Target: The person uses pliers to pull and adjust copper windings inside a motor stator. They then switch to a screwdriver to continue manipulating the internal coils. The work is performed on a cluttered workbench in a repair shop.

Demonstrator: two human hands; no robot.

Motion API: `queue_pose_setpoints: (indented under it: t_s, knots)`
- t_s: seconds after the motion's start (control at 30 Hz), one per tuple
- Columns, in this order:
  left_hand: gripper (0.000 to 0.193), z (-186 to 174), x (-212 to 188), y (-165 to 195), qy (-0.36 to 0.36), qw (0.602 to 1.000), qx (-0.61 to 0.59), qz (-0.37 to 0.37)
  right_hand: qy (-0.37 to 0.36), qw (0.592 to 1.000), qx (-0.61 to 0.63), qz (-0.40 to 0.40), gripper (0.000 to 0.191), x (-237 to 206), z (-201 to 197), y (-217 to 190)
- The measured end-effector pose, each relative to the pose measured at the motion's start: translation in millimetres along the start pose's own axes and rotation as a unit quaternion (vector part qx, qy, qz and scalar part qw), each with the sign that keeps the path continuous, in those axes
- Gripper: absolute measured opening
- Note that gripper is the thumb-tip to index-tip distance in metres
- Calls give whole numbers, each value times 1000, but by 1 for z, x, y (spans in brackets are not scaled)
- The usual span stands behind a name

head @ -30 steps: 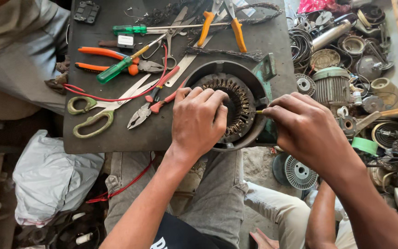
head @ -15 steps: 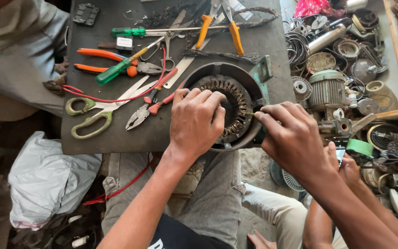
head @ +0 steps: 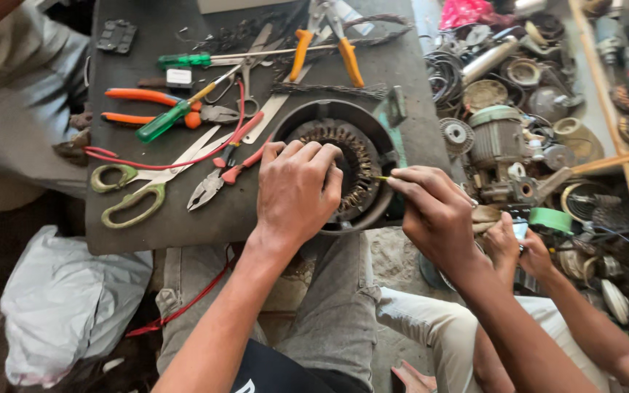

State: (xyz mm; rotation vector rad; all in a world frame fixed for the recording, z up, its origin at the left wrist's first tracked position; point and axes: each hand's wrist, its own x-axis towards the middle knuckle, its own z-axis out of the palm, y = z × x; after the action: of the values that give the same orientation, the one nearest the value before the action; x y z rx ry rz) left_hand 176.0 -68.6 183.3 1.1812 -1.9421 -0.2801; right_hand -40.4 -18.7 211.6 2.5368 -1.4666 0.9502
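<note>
A round motor stator [head: 358, 156] with copper windings in a black housing rests at the near edge of a dark work board [head: 147, 218]. My left hand [head: 298, 191] lies flat over the stator's left side, gripping its rim. At the stator's right rim, my right hand [head: 434, 215] pinches a thin pointed tool [head: 382, 178], tip toward the windings. Another person's hands [head: 518, 247] work just right of mine, beside a green tape roll [head: 551, 220].
Green-handled scissors [head: 136, 191], red pliers [head: 220, 175], orange pliers [head: 322, 47], green screwdrivers [head: 176, 116] and a red wire [head: 154, 166] lie across the board. Motors and metal parts [head: 500, 142] crowd the right. A white bag [head: 67, 306] lies lower left. Someone sits upper left.
My right hand has shifted slightly left along the stator's rim. Another person's hands have come into view at the lower right. My left hand stays on the stator.
</note>
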Motion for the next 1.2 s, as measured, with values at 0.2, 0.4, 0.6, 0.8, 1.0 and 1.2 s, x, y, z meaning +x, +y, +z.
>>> queue_pose_setpoints:
  t_s: [0.2, 0.4, 0.6, 0.8, 1.0, 1.2]
  knots:
    - [28, 10, 7, 6, -99, 992, 14, 76, -53, 998, 11, 23, 34, 5, -17, -7]
    - [10, 21, 16, 9, -126, 981, 39, 142, -59, 998, -1, 7, 36, 10, -21, -11]
    - [11, 21, 13, 10, -104, 979, 44, 168, -102, 995, -10, -9, 39, 15, -32, -8]
    - [4, 19, 12, 11, -115, 983, 19, 140, -132, 990, -39, -7, 40, 23, -41, -13]
    - [6, 21, 12, 10, -111, 984, 18, 135, -120, 990, -73, 12, 41, 21, -33, -19]
    - [7, 20, 13, 11, -116, 985, 14, 130, -82, 993, -86, 19, 43, 6, -24, -23]
